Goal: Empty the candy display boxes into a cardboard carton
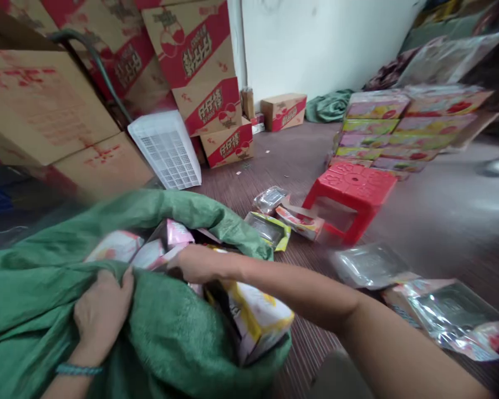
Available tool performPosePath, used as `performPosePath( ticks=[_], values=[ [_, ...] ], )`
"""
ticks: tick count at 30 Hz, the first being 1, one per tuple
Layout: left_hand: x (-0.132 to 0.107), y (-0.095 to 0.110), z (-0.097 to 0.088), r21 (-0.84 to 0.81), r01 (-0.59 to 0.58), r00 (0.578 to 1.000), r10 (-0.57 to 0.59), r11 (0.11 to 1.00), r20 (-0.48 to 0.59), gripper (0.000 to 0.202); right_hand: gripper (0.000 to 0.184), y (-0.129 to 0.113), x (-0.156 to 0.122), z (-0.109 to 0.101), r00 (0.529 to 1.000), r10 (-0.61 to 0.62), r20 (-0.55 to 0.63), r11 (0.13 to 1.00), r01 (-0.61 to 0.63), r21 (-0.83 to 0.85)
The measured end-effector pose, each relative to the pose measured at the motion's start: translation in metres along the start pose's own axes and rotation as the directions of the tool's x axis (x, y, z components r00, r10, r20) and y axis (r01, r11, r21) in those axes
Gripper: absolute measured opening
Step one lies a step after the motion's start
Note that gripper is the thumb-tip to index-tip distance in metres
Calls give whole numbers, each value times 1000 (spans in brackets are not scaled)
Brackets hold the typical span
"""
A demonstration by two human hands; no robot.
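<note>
Lying mouth-up toward far right, green sack [170, 332], left hand [102, 310] gripping rim.

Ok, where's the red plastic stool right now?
In the head view the red plastic stool stands on the floor right of centre, in front of the stacked colourful boxes, with loose packets lying just to its left.

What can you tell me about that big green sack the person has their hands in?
The green sack looks like woven plastic cloth, crumpled and lying slumped at the bottom of the view with its mouth open. Colourful flat packets fill it and spill at the opening. The left hand grips its bunched edge; the right hand reaches into the mouth among the packets.
</note>
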State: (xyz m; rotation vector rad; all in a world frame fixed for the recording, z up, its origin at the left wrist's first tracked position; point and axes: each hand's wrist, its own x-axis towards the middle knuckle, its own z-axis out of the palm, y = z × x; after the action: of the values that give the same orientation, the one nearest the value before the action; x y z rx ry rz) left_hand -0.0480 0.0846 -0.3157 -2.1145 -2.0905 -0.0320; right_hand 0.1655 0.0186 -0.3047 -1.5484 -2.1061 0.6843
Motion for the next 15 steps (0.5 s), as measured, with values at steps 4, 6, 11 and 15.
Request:
performPosePath(
  ticks=[4, 6, 11, 15],
  values=[
    [5, 20, 30, 98, -10, 999, 13, 995, -30, 69, 38, 101, -23, -68, 889, 214, -406, 948, -288, -132],
    [7, 30, 42, 140, -59, 998, 56, 988, 22, 63, 48, 169, -41, -88, 765, 379, -520, 851, -509, -129],
    [8, 44, 71, 178, -56, 992, 34, 982, 126, 60, 98, 317, -92, -55, 430, 800, -418, 439, -895, -81],
    [13, 45, 82, 209, -15, 987, -18, 978, 158, 65, 99, 357, -113, 25, 431, 881, -195, 449, -892, 54]
  ],
)
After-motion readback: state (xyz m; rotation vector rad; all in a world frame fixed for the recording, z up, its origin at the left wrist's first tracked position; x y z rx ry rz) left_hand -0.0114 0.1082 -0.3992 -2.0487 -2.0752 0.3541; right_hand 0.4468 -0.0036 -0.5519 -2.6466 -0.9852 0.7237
